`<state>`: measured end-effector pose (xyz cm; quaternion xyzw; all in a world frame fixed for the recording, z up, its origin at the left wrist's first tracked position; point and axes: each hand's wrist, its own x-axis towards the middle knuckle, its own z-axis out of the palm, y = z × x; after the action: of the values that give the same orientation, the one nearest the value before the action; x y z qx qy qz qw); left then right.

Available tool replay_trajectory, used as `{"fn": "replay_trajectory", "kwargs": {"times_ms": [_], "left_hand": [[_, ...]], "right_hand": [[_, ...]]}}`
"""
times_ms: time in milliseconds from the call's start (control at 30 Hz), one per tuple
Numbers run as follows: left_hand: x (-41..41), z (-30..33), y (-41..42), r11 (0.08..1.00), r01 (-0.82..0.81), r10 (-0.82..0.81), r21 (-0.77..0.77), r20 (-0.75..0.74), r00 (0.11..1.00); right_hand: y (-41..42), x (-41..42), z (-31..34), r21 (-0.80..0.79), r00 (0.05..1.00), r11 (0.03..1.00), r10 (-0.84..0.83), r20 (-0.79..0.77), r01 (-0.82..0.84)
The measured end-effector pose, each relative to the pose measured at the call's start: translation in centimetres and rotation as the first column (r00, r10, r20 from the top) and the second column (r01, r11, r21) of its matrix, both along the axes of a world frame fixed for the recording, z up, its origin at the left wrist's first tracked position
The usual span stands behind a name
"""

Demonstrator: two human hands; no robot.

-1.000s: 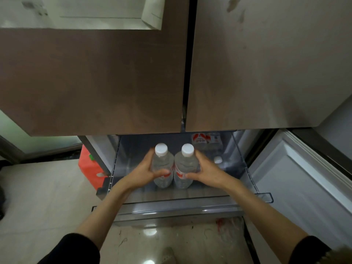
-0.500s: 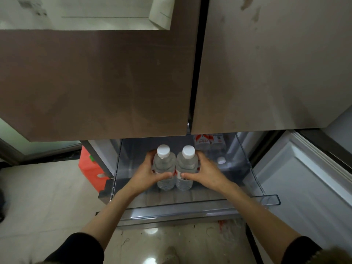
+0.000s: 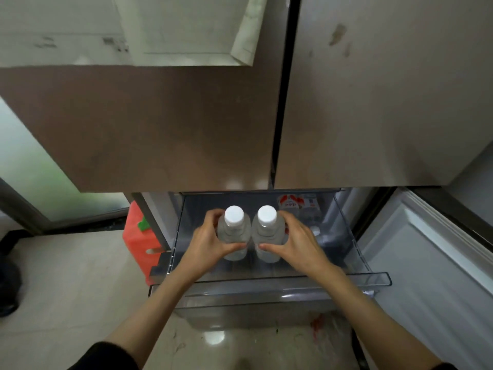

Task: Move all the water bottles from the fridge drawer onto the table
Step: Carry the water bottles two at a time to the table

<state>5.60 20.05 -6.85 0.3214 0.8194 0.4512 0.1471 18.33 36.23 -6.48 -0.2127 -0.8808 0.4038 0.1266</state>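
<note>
Gripping bottles (image 3: 234, 231) (upright), clear drawer (image 3: 266, 285), glossy floor (image 3: 66, 289)

No text can be read: the red-and-white label (image 3: 290, 202) on the clear plastic bottle lying at the back of the transparent fridge drawer (image 3: 360, 279) is too blurred to read

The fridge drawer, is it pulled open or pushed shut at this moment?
Open. The fridge drawer is pulled out below the closed upper doors, and both hands reach into it, each gripping an upright water bottle.
</note>
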Motion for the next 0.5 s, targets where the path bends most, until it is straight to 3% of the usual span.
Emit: {"fn": "replay_trajectory", "kwargs": {"times_ms": [267, 400, 500], "left_hand": [[6.7, 7.1, -3.4, 0.962, -0.087, 0.119, 0.259, -0.112, 0.987], [11.0, 9.9, -5.5, 0.868, -0.217, 0.248, 0.447, -0.012, 0.969], [13.4, 11.2, -7.9, 0.81, -0.3, 0.328, 0.504, 0.034, 0.944]], "right_hand": [[-2.7, 4.1, 6.3, -0.111, 0.961, 0.993, 0.012, -0.276, -0.044], [-6.0, 5.6, 9.5, -0.192, 0.915, 0.975, 0.029, -0.401, -0.115], [-8.4, 6.6, 11.1, -0.223, 0.898, 0.952, 0.095, -0.429, -0.207]]}}
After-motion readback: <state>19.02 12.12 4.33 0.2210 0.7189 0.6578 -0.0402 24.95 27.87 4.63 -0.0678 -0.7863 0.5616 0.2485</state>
